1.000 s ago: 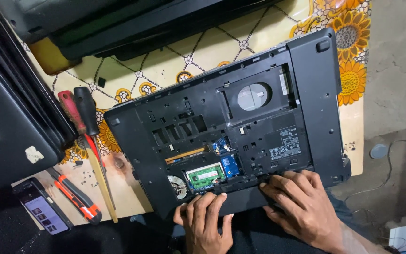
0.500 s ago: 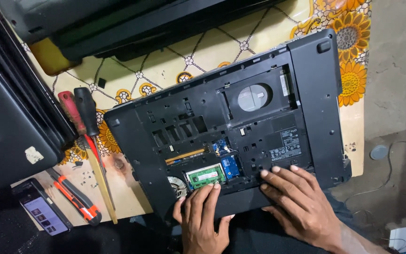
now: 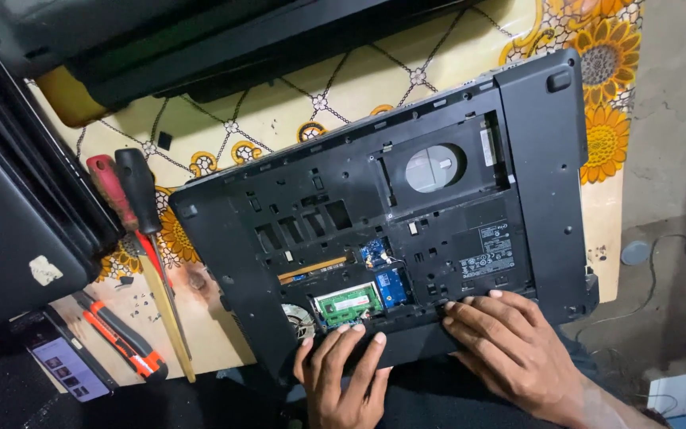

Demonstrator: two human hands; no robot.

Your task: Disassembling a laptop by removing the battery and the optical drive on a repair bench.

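A black laptop (image 3: pixel 518 135) lies upside down on the table with its bottom cover off. A green memory module (image 3: pixel 348 303), a blue card (image 3: pixel 391 287) and a round silver disc (image 3: pixel 432 168) show inside. My left hand (image 3: pixel 344 380) rests on the laptop's near edge, fingertips just below the green module. My right hand (image 3: pixel 510 349) lies flat on the near edge to the right, fingers spread and pressing on the case. Neither hand holds anything.
Two screwdrivers, red-handled (image 3: pixel 113 192) and black-handled (image 3: pixel 140 191), lie left of the laptop. An orange-and-black utility knife (image 3: pixel 121 342) and a phone (image 3: pixel 69 367) lie near the front left. Stacked dark laptops (image 3: pixel 17 222) stand at left and behind. The tablecloth (image 3: pixel 605 63) has a sunflower pattern.
My left hand's fingers have crept up slightly toward the green module. My right hand has stayed on the near edge with small finger shifts. The laptop has not moved.
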